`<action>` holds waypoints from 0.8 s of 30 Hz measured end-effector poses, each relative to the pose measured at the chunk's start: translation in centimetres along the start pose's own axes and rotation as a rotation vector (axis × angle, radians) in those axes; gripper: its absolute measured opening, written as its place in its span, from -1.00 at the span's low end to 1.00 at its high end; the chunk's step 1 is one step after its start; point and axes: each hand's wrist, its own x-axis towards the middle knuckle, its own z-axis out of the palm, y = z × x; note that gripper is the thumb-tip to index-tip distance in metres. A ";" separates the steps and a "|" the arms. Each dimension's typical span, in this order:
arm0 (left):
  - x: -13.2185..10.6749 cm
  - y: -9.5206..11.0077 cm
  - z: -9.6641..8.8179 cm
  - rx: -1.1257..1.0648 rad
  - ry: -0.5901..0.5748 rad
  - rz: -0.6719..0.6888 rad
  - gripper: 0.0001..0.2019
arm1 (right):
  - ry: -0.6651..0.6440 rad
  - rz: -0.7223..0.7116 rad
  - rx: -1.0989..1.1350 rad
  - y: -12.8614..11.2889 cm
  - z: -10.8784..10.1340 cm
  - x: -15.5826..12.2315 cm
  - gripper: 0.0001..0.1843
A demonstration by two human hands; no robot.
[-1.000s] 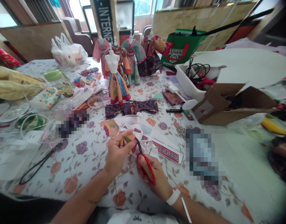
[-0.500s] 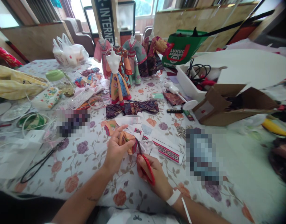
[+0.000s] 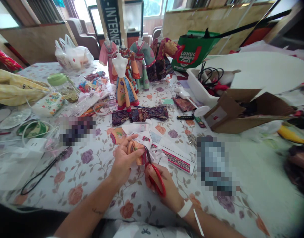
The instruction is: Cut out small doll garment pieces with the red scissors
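Observation:
My left hand (image 3: 123,160) pinches a small orange patterned piece of fabric (image 3: 135,149) between thumb and fingers, just above the flowered tablecloth (image 3: 87,178). My right hand (image 3: 164,186) grips red-handled scissors (image 3: 155,177); their dark blades point up and left and meet the edge of the orange fabric. White strips with patterned trim (image 3: 176,160) lie right behind both hands.
A white doll form in an orange-blue skirt (image 3: 123,86) stands in the middle, with several dressed dolls (image 3: 142,56) behind it. A dark patterned garment (image 3: 139,115) lies flat. A brown cardboard box (image 3: 243,110), a white bin with cables (image 3: 203,86) and a green bag (image 3: 194,49) sit on the right; a jar (image 3: 62,86) and cables on the left.
My left hand has turned the orange fabric a little and its forefinger has curled in. The scissors have stayed at the fabric's edge with little movement.

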 end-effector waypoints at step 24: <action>0.2 0.3 -0.2 -0.069 -0.048 -0.082 -0.45 | 0.018 0.015 0.004 0.2 -0.1 -0.1 -0.43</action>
